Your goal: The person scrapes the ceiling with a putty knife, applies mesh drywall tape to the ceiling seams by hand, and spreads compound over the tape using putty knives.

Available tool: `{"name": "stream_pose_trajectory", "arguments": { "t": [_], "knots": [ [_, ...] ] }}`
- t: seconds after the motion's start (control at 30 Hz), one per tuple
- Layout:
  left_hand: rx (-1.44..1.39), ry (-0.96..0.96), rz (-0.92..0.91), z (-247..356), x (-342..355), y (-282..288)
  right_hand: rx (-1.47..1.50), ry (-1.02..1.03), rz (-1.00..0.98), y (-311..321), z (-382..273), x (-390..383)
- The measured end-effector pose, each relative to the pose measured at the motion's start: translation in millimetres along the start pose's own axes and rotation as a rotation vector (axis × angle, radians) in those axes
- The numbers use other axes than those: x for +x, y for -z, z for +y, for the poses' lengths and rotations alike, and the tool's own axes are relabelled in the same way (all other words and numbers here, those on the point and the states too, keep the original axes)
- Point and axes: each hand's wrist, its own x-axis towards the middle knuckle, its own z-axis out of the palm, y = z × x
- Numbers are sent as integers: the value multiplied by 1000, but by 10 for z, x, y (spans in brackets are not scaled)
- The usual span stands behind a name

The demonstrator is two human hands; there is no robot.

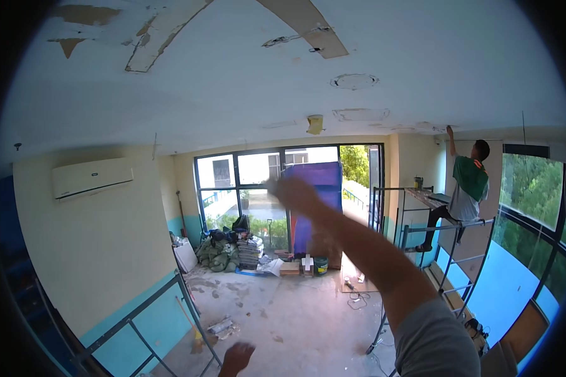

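Observation:
My right arm, in a grey sleeve, reaches up across the middle of the view. My right hand [295,195] is smeared by motion in front of the windows, so its fingers and anything in them cannot be made out. Low at the bottom edge, my left hand [238,359] shows with its fingers curled together; whatever they may hold is hidden. Neither hand visibly touches the white ceiling [233,94], which bears bare brown strips, a cut oval outline [355,81] and a yellow patch [315,124].
On a scaffold [446,229] at right, another person [470,182] sits, one hand raised to the ceiling. Metal rails [132,314] stand at lower left. Bags [220,251], a bucket [321,265] and a purple panel [321,173] are by the windows. An air conditioner [94,177] hangs left.

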Motion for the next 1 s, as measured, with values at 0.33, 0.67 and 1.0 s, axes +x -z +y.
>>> {"name": "stream_pose_trajectory", "arguments": {
  "t": [0.33,0.67,1.0],
  "knots": [
    [-359,-222,-104,1357,2462,716,1246,-926,-20,-937,-666,-2860],
    [-195,-70,81,971,4263,1720,629,-845,-131,-542,1213,-5115],
    [468,72,989,1053,5640,5084,-342,-1732,-246,15,2072,-8086]
  ]
}}
